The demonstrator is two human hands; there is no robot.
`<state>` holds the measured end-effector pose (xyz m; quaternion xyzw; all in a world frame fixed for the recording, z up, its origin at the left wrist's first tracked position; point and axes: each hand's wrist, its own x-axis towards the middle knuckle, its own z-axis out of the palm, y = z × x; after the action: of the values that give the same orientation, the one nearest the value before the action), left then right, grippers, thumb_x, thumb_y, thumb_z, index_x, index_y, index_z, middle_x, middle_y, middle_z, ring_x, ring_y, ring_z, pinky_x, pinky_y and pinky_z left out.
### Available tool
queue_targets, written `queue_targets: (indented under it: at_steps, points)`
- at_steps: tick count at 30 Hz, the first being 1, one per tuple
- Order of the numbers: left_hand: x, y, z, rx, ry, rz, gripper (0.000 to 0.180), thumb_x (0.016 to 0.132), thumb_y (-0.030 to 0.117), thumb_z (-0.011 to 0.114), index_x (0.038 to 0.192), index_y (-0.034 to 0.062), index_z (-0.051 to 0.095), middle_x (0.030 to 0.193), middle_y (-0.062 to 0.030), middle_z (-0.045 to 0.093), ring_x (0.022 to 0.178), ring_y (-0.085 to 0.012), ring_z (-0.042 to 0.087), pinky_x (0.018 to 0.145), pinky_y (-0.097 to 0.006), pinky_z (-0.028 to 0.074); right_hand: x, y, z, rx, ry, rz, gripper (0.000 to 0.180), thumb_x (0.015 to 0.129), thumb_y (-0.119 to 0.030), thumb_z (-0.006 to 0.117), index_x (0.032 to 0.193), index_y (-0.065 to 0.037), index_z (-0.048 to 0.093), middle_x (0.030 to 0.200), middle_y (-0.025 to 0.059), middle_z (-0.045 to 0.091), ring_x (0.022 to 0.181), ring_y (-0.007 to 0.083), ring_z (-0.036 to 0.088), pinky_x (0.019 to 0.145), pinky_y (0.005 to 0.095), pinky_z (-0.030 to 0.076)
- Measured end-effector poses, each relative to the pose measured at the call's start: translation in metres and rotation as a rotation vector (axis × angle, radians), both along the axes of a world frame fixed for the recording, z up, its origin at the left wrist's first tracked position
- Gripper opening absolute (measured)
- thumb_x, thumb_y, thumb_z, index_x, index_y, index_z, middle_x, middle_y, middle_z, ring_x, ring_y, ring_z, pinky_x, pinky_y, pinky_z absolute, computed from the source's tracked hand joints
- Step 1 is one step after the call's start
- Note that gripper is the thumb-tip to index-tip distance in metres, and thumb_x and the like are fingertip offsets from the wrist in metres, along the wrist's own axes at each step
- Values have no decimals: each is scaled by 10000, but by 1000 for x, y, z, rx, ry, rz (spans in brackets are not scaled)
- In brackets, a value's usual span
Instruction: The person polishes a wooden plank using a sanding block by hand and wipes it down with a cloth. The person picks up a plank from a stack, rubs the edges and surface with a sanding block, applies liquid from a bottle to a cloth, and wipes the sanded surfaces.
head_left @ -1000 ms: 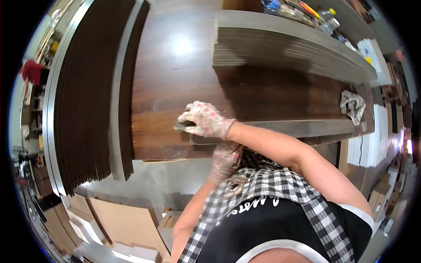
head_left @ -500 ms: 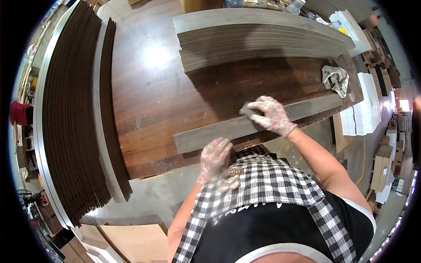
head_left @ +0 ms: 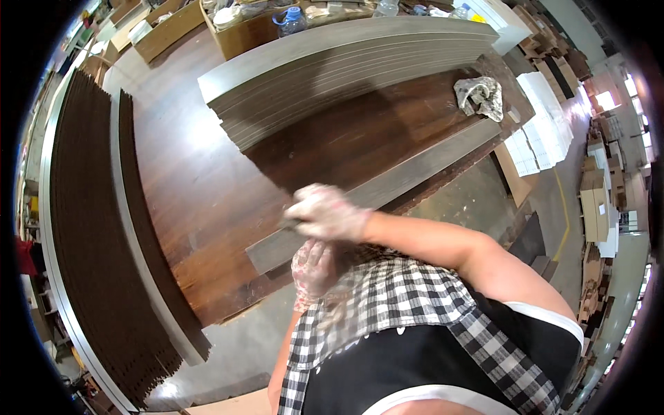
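Observation:
A long grey wood-grain plank (head_left: 429,166) lies along the near edge of the brown tabletop (head_left: 200,256). My right hand (head_left: 328,213), in a stained white glove with pink marks, is over the plank near its left end. Its fingers are closed on a small grey block (head_left: 291,224), mostly hidden under them; the block looks like a sanding block. My left hand (head_left: 316,268), gloved alike, is just below the right one, its fingers together and bent over the plank's near edge. The left thumb is hidden.
A stack of grey planks (head_left: 360,76) stands across the far side of the table. A crumpled rag (head_left: 479,97) lies near the right end. Dark, edge-on boards (head_left: 79,228) fill the left side. Beyond the stack are a cardboard box (head_left: 242,38) and a blue-capped bottle (head_left: 290,22).
My right hand has swept left along the plank with the block, from its middle to near its left end. My left hand stays at the near edge. The whole view has shifted and turned.

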<state>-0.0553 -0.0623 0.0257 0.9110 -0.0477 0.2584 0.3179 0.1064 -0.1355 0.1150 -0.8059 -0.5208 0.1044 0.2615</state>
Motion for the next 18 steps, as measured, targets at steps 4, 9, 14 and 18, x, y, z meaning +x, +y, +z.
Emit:
queue_targets:
  at_steps: [4, 9, 14, 18]
  points:
    - [6, 1, 19, 29, 1, 16, 345, 712, 73, 690, 1056, 100, 702, 1117, -74, 693, 1049, -293, 648, 873, -437, 511, 67, -125, 22, -283, -273, -368, 250, 880, -395, 621, 850, -182, 749, 794, 90, 664, 793, 278, 634, 744, 410, 517]
    - [30, -3, 42, 18, 66, 61, 451, 741, 153, 758, 1163, 43, 645, 1141, -150, 651, 1106, -353, 601, 958, -473, 461, 62, -121, 28, -191, -317, -327, 262, 873, -406, 621, 962, -177, 710, 813, 105, 642, 867, 277, 627, 792, 406, 501]
    - [61, -9, 60, 132, 329, 69, 872, 678, 331, 839, 1385, 9, 444, 1328, -183, 535, 1257, -387, 470, 1109, -510, 321, 48, -124, 11, -78, -297, -267, 184, 870, -367, 623, 910, -198, 682, 751, 74, 613, 769, 265, 614, 716, 406, 501]
    - [72, -17, 62, 285, 509, 81, 944, 564, 238, 890, 1391, 78, 462, 1280, -155, 550, 1188, -358, 500, 1054, -490, 358, 143, -269, 13, -242, -492, -628, 232, 878, -389, 605, 791, -226, 744, 751, 55, 681, 741, 249, 634, 703, 388, 518]
